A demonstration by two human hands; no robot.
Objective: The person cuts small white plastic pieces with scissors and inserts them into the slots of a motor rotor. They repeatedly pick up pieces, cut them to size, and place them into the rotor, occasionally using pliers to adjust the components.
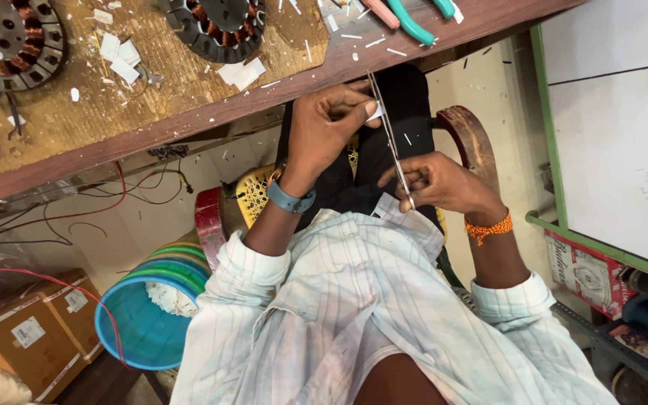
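A brown wooden surface (189, 97) fills the top of the view, and the person sits just below its edge in a pale striped shirt (354, 315).

A pair of scissors (390, 139) stands between the two hands, in front of the person's chest. The thin blades point up toward the edge of the surface. The right hand (444, 184) is closed around the bottom end of the scissors, with the fingers curled tight. An orange thread band (490, 228) goes around that wrist.

The left hand (328, 127) is closed too. Its fingers pinch a small white piece (373, 112), maybe paper, right beside the blades. It is too small to tell if the blades touch it. A blue watch (290, 199) sits on that wrist.

Behind the hands is a yellow chair with dark red arms (474, 131).

On the surface lie many tiny white scraps (241, 73). Two round motor parts with copper wire lie there too, one at the far left (9, 37) and one near the middle (215, 26). A tool with green handles (414, 22) lies close to the top edge.

Down on the floor, a stack of blue and green buckets (151, 315) stands to the left of the person. Brown cardboard boxes (28, 337) sit farther left. Red and black wires (76, 206) hang under the surface.
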